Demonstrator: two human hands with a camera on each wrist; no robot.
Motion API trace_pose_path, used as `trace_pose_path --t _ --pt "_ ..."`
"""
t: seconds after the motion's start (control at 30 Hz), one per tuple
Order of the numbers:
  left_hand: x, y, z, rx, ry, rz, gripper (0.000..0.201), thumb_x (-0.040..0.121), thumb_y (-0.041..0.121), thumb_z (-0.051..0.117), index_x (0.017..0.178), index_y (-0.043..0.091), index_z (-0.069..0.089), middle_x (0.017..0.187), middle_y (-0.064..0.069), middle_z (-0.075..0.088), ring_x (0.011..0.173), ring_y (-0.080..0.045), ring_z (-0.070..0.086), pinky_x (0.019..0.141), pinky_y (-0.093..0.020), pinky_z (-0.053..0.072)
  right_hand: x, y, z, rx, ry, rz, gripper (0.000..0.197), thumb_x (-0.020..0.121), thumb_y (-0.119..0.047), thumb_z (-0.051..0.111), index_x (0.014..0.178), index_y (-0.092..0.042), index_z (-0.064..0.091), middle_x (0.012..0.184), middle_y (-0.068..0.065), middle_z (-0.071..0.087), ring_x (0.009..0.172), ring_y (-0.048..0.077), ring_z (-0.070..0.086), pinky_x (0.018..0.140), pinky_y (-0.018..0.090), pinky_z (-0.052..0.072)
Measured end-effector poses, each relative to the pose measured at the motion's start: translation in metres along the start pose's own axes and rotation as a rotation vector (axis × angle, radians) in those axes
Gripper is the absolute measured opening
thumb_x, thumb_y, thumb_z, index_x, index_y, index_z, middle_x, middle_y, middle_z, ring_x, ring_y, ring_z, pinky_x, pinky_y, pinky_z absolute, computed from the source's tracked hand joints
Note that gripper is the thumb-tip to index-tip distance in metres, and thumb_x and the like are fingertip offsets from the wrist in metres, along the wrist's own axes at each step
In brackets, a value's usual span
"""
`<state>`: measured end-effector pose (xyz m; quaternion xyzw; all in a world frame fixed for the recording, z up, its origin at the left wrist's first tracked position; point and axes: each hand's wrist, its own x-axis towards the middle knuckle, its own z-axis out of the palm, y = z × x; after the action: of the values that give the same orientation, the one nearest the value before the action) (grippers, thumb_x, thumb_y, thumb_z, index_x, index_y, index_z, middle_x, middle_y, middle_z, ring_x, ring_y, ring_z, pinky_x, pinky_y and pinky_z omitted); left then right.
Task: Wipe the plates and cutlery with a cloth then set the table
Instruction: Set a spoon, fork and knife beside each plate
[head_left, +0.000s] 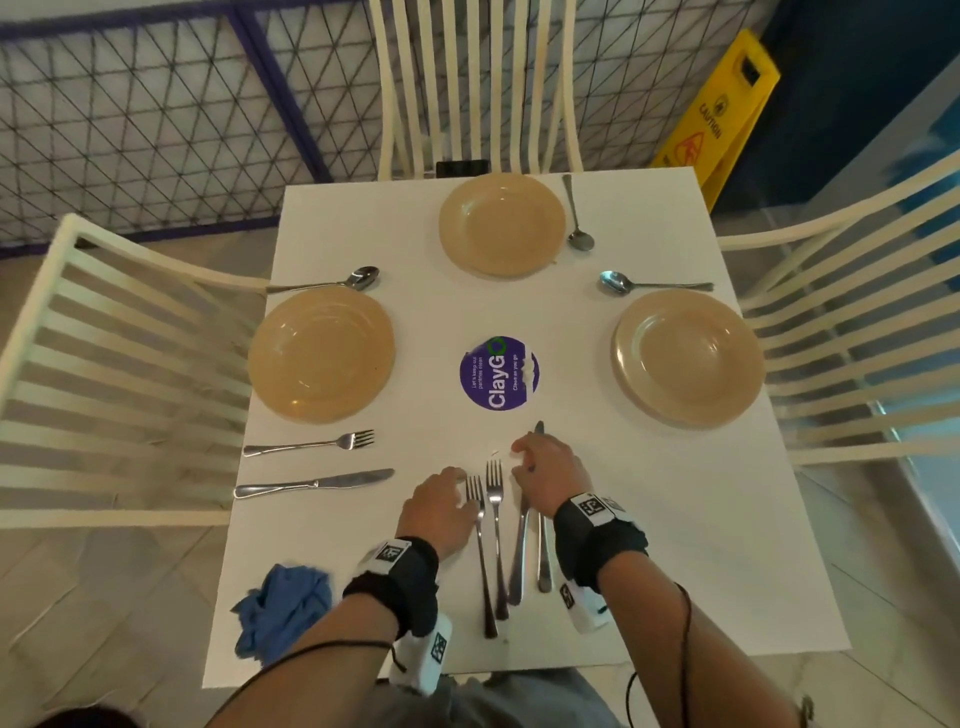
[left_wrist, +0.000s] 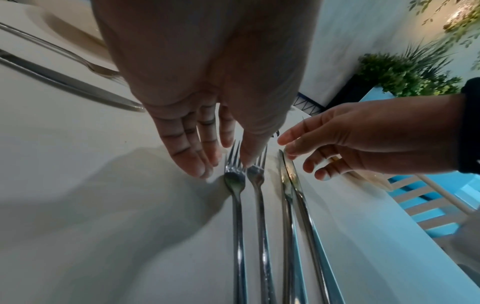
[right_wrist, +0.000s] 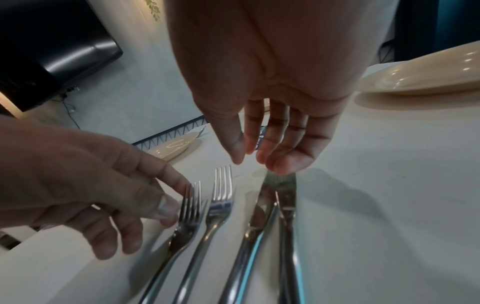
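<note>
Two forks (head_left: 488, 540) and two knives (head_left: 530, 556) lie side by side, handles toward me, on the white table (head_left: 675, 519) at front centre. My left hand (head_left: 457, 483) hovers at the left fork's head (left_wrist: 233, 176), with relaxed fingers and the thumb tip by the tines (right_wrist: 191, 197). My right hand (head_left: 524, 452) reaches over the knife blades (right_wrist: 278, 189), its straight fingertips (right_wrist: 283, 166) touching or just above them. Neither hand holds anything. A crumpled blue cloth (head_left: 283, 608) lies at the front left corner.
Tan plates sit at the left (head_left: 321, 353), far (head_left: 502, 224) and right (head_left: 688, 358) places, each with a spoon (head_left: 358, 278) nearby. A fork (head_left: 311, 444) and knife (head_left: 311, 484) lie below the left plate. A purple sticker (head_left: 498, 373) marks the centre. White slatted chairs (head_left: 119, 374) surround the table.
</note>
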<state>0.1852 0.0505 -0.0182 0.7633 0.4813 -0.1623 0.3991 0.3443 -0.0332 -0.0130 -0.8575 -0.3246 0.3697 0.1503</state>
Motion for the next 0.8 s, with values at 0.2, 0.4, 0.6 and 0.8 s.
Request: trace_pose_path --t 0.2,0.4,0.6,0.8 --pt "0.005 0.016 0.016 0.051 0.138 -0.031 0.023 0.097 0.032 0.055 0.118 0.026 0.060 0.115 0.001 0.061 0.100 -0.019 0.058 0.088 -0.031 0.046 -0.005 0.006 0.000 0.021 -0.031 -0.047 0.031 0.092 -0.023 0.059 0.122 -0.028 0.060 0.125 -0.001 0.060 0.108 0.020 0.061 0.098 0.040 0.051" --pt "0.002 0.011 0.007 -0.019 0.136 -0.051 0.008 0.099 0.023 0.050 0.099 0.027 0.058 0.096 -0.001 0.069 0.084 -0.021 0.065 0.079 -0.034 0.053 -0.015 -0.001 0.007 0.059 -0.044 -0.096 0.030 0.092 -0.029 0.059 0.122 -0.028 0.061 0.120 -0.002 0.062 0.108 0.019 0.061 0.095 0.035 0.050" --pt "0.001 0.008 -0.044 -0.065 0.153 0.080 0.015 0.099 0.018 0.054 0.093 0.031 0.056 0.088 0.003 0.068 0.077 -0.012 0.063 0.067 -0.024 0.045 -0.031 -0.016 0.020 0.167 -0.126 -0.128 0.032 0.094 -0.041 0.057 0.123 -0.027 0.060 0.116 -0.004 0.062 0.101 0.012 0.059 0.093 0.030 0.048" --pt "0.002 0.015 -0.128 -0.249 0.258 0.180 0.024 0.098 0.013 0.051 0.101 0.033 0.064 0.094 0.004 0.069 0.086 -0.013 0.066 0.078 -0.030 0.052 -0.024 -0.045 0.013 0.312 -0.226 -0.119 0.036 0.096 -0.045 0.057 0.127 -0.026 0.059 0.116 -0.002 0.066 0.104 0.012 0.059 0.087 0.020 0.043"
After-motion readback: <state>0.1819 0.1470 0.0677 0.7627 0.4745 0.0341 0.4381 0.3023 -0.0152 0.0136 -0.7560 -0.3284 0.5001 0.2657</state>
